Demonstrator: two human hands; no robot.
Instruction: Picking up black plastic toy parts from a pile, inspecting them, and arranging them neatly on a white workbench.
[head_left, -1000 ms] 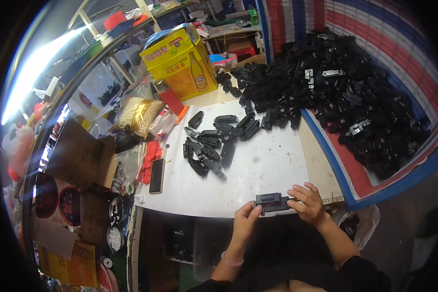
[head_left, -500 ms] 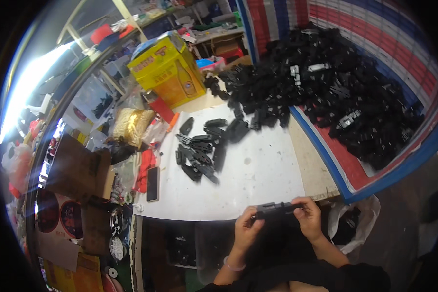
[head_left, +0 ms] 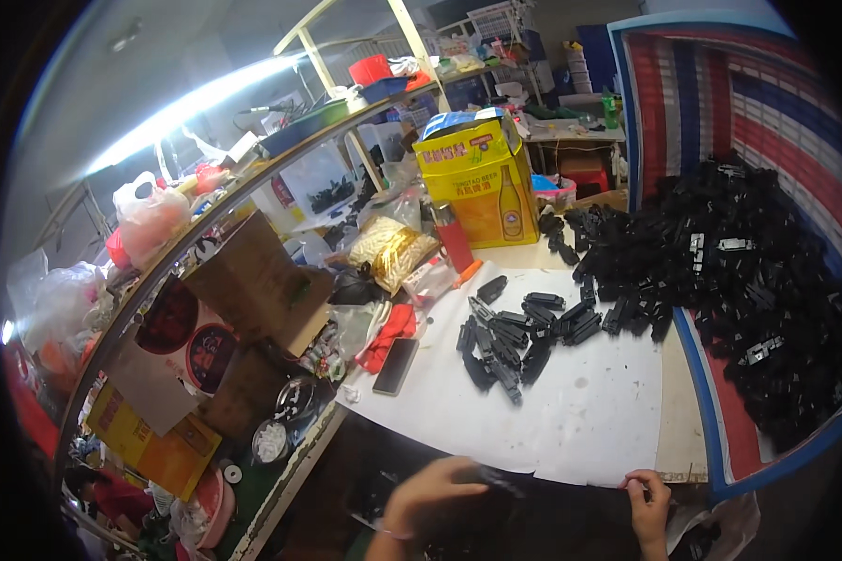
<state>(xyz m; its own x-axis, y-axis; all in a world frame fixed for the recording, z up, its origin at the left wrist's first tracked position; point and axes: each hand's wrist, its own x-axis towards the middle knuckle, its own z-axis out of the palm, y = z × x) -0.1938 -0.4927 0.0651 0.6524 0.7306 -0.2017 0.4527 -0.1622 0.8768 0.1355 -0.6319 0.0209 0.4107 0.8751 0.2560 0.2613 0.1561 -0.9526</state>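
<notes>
Far left, my feed shows a pinkish plastic bag (head_left: 154,217) on the shelf, and right of it an open brown cardboard box (head_left: 253,271). Lower down I make out a round bowl of white pieces (head_left: 269,441). A dark phone (head_left: 397,366) lies on the table's left side, just beside a red cloth (head_left: 390,338).

The left hand (head_left: 437,491) is in front of the table's near edge, blurred, its fingers stretched to the right. A blurred dark piece (head_left: 501,481) shows by the fingertips; I can't tell whether they grip it. Behind, a yellow carton (head_left: 482,192) stands upright.

Mid-table, a loose cluster of black plastic parts (head_left: 505,337) lies on white sheeting (head_left: 589,421), well apart from both hands. At the near right edge I see the right hand (head_left: 648,505), fingers curled, thumb close to the forefinger; whether anything is pinched there, I can't tell. The two hands are apart.

Farthest right, a big heap of similar black parts (head_left: 758,290) sits against striped red, white and blue sheeting (head_left: 795,126).
</notes>
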